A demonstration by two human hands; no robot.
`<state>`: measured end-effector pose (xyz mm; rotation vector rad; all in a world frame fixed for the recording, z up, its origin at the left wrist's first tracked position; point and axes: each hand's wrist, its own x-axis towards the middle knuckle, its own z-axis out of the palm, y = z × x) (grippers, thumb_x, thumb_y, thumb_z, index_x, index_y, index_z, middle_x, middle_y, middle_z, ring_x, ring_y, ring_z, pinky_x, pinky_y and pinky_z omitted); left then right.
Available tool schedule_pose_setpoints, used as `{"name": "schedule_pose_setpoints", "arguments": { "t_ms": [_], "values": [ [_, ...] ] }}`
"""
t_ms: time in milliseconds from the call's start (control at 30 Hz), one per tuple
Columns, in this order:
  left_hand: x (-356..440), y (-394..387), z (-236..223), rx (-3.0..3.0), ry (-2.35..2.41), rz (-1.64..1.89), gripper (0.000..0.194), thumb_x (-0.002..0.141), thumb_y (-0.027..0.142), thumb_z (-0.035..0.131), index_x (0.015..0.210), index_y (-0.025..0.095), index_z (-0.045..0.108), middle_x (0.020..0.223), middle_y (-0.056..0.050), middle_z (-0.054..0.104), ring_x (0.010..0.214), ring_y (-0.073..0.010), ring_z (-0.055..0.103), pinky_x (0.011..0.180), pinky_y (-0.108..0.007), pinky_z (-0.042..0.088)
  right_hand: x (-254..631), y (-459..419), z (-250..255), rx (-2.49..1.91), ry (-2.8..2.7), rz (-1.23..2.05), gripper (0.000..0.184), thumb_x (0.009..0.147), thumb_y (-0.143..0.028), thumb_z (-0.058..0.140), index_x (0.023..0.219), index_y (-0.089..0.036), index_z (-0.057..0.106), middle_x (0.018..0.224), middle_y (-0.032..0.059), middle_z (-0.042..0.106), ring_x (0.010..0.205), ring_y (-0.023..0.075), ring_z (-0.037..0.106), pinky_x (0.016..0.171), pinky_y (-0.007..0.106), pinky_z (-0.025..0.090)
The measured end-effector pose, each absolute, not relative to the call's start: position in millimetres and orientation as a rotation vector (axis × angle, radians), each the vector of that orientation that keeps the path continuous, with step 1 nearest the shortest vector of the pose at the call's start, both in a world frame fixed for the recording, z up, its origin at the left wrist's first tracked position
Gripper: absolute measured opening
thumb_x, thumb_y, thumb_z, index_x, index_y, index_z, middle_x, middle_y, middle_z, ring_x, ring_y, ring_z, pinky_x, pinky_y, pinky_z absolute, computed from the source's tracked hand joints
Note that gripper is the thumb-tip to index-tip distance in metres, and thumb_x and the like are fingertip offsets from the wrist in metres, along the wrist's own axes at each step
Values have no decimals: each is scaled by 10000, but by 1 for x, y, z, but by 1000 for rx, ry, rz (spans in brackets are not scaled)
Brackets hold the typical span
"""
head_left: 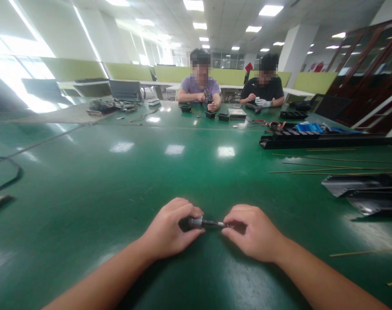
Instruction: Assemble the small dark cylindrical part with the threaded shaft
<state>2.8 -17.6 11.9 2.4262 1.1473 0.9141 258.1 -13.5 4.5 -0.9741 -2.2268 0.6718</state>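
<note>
My left hand is closed, thumb and fingers pinching the grey cylindrical end of a slim tool that looks like a screwdriver. Its thin dark shaft runs level to the right, just above the green tabletop. At the shaft's far end my right hand is closed in a pinch around a small dark piece. Whether that piece is separate or part of the tool I cannot tell. Both hands are low over the green table, facing each other with a short gap between the fingertips.
Black metal channels and thin yellowish rods lie on the right. Across the table sit two people, handling parts near small black trays. Cables and loose parts are heaped at the far left.
</note>
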Motion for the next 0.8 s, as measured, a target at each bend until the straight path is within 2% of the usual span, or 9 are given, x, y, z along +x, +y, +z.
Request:
{"name": "schedule_pose_setpoints", "arguments": {
  "t_ms": [400, 500, 600, 700, 800],
  "values": [
    [-2, -13, 14, 2425, 1241, 933, 129, 804, 278, 726, 862, 193, 649, 896, -43, 696, 858, -193, 637, 794, -319, 511, 257, -14, 6, -1068, -2232, 691, 66, 830, -242, 681, 803, -182, 690, 733, 11, 645, 667, 149, 562, 635, 272, 388],
    [-2, -13, 16, 2373, 1362, 922, 163, 803, 326, 731, 884, 194, 679, 895, -45, 698, 839, -196, 645, 774, -316, 526, 257, -11, 7, -1142, -2215, 718, 265, 921, -310, 580, 697, -171, 608, 672, -4, 588, 630, 132, 521, 604, 262, 346],
    [-1, -10, 18, 2170, 1470, 994, 336, 821, 415, 713, 1081, 203, 692, 1004, -58, 723, 900, -218, 673, 844, -347, 549, 257, -8, 8, -1185, -2197, 800, 484, 1015, -393, 402, 590, -171, 470, 575, -28, 462, 568, 113, 442, 575, 261, 292],
    [0, -7, 23, 1854, 1480, 1082, 470, 869, 481, 643, 1222, 171, 641, 1086, -89, 727, 942, -241, 692, 885, -384, 566, 258, -7, 8, -1176, -2166, 897, 529, 1035, -430, 331, 583, -175, 432, 555, -38, 400, 547, 107, 403, 564, 263, 261],
    [-13, -9, 33, 1650, 1451, 1119, 453, 884, 490, 620, 1172, 141, 641, 1035, -104, 743, 891, -236, 715, 865, -375, 586, 258, -6, 7, -1183, -2165, 906, 527, 1031, -438, 335, 586, -174, 436, 559, -41, 393, 552, 107, 401, 567, 260, 250]
  ]
}}
